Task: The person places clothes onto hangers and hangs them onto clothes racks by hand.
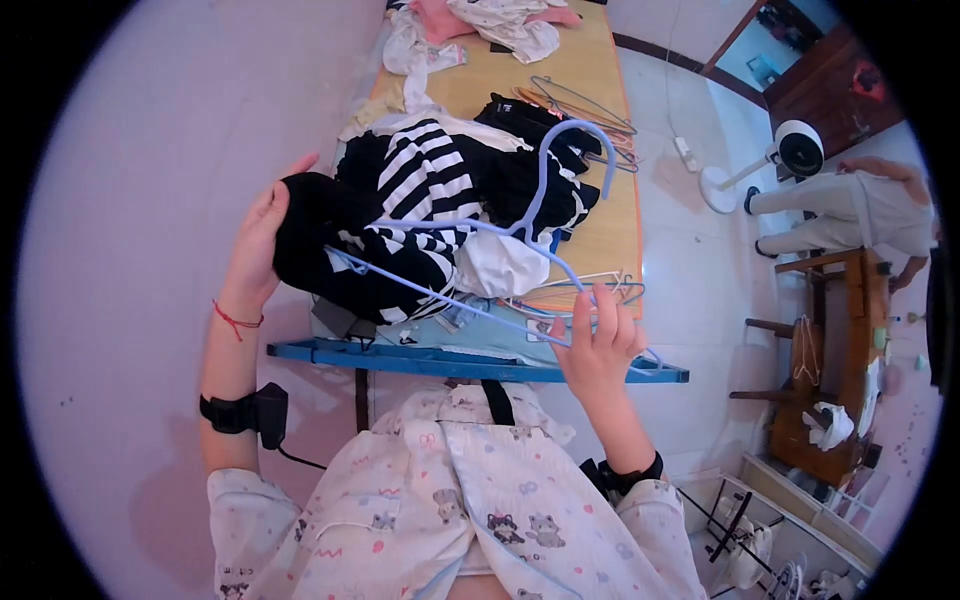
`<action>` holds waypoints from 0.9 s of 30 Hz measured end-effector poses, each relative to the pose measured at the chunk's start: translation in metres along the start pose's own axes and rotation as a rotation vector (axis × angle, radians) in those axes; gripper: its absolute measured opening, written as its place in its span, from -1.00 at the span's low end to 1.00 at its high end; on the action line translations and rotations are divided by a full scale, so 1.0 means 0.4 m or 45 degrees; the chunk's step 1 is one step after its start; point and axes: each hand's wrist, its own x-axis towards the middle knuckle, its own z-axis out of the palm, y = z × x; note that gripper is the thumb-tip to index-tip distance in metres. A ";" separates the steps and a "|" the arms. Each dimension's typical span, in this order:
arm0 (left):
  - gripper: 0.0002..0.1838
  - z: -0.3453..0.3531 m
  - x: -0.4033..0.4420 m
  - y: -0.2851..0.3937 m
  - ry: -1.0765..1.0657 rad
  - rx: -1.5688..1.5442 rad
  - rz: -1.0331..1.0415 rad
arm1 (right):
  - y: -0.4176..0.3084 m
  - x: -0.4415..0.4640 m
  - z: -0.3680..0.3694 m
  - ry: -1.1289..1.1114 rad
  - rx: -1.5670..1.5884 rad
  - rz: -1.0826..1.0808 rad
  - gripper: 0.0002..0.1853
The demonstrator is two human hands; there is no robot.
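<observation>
My right hand (602, 350) is closed on the lower right part of a lilac-blue clothes hanger (540, 210), whose hook points up and away from me. The hanger's left end runs into a black garment (310, 240) and is hidden inside it. With my left hand (262, 235) I grip that garment's left side; its cloth covers some of my fingers. Black-and-white striped cloth (428, 170) lies right beside it, and I cannot tell whether both are one piece. White cloth (503, 266) shows under the hanger.
The bed (590, 235) has a blue metal rail (480, 365) nearest me. Several hangers (580, 105) and more clothes (510, 25) lie on it. To the right are a white standing fan (765, 165), a person in light clothes (850, 210) and a wooden table (850, 370).
</observation>
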 end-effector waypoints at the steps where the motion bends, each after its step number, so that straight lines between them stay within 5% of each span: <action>1: -0.50 0.033 -0.011 0.004 -0.042 0.003 0.015 | -0.011 0.008 0.001 -0.016 0.011 0.067 -0.56; 4: -0.50 0.100 -0.053 0.033 -0.046 0.105 0.085 | -0.012 0.030 -0.006 -0.026 0.029 0.137 -0.51; 6: -0.49 0.107 -0.079 0.055 -0.243 0.568 0.301 | -0.003 0.034 -0.009 -0.031 0.045 0.143 -0.49; 8: -0.45 0.084 -0.092 0.079 -0.209 0.673 0.414 | 0.027 0.035 -0.006 0.333 -0.081 0.221 -0.44; 10: -0.42 0.053 -0.074 0.117 0.326 1.752 1.244 | 0.040 0.079 -0.009 0.408 -0.010 0.223 -0.41; 15: -0.68 0.031 0.076 0.088 0.315 1.753 1.258 | 0.058 0.179 0.057 0.460 0.066 0.187 -0.28; 18: -0.80 -0.006 0.090 0.084 0.316 1.548 0.884 | 0.063 0.234 0.066 0.401 -0.082 -0.006 -0.27; 20: -0.80 0.001 0.080 0.080 0.421 1.483 1.133 | 0.067 0.249 0.079 0.747 -0.044 -0.011 -0.33; 23: -0.80 -0.026 0.057 0.077 0.561 1.352 0.999 | 0.035 0.219 0.119 0.869 0.066 -0.331 -0.30; 25: -0.78 -0.033 0.050 0.095 0.526 1.182 1.038 | 0.007 0.219 0.115 0.329 0.431 -0.671 -0.17; 26: -0.77 -0.051 0.050 0.084 0.486 1.008 1.071 | -0.018 0.220 0.138 0.328 0.432 -0.684 -0.17; 27: -0.77 -0.057 0.044 0.088 0.502 1.008 1.072 | -0.046 0.242 0.149 0.037 0.710 -0.509 -0.10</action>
